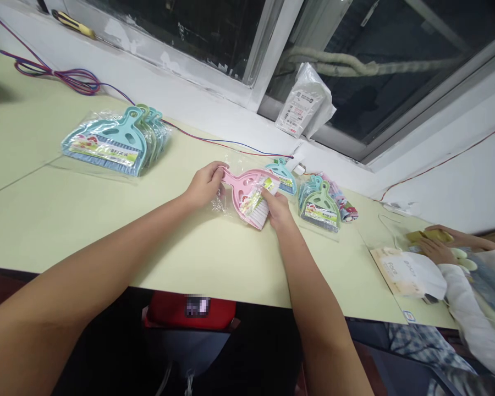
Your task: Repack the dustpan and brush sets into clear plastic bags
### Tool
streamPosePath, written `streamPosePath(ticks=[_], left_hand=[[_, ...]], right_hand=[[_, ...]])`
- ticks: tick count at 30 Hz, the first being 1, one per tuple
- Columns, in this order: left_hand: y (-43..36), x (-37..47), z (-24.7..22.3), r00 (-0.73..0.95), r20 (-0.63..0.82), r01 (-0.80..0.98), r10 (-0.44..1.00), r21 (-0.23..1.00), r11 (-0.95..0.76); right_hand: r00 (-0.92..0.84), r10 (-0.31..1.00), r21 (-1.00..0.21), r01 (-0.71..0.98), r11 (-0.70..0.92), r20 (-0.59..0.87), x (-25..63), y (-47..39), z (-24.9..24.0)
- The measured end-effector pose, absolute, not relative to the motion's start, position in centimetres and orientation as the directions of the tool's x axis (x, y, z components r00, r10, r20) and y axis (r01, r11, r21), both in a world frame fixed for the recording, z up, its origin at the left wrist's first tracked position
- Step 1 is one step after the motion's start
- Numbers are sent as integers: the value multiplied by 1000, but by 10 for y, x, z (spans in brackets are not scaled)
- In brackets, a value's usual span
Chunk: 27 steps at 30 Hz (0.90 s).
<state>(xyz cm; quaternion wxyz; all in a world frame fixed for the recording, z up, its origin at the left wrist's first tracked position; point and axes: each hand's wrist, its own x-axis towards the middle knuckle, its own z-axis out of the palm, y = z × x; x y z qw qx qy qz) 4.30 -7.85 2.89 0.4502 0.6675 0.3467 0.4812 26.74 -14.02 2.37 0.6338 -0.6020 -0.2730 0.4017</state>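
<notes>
A pink dustpan and brush set [247,192] in a clear plastic bag is held tilted above the pale table. My left hand [208,184] is closed round its handle end, with loose bag plastic hanging below the fingers. At the brush end, my right hand [277,208] grips the set, thumb on the printed label and the white bristles just beside it. Behind it lies a bagged blue dustpan set [282,175]. A stack of bagged blue and green sets [107,143] is on the left, and a green set [320,208] lies with blue ones on the right.
Red and blue cable [72,80] runs along the wall edge. A screwdriver [74,23] and a white plastic package [301,104] rest on the window ledge. At right, another person's hands [437,245] hold something yellow beside a printed packet [396,269]. The table's front edge is near me.
</notes>
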Motion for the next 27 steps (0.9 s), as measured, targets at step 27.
streamPosePath(ticks=[27], left_hand=[[-77, 49, 27, 339, 81, -49, 937, 996, -68]], right_hand=[[565, 806, -977, -201, -73, -177, 281, -136, 14]])
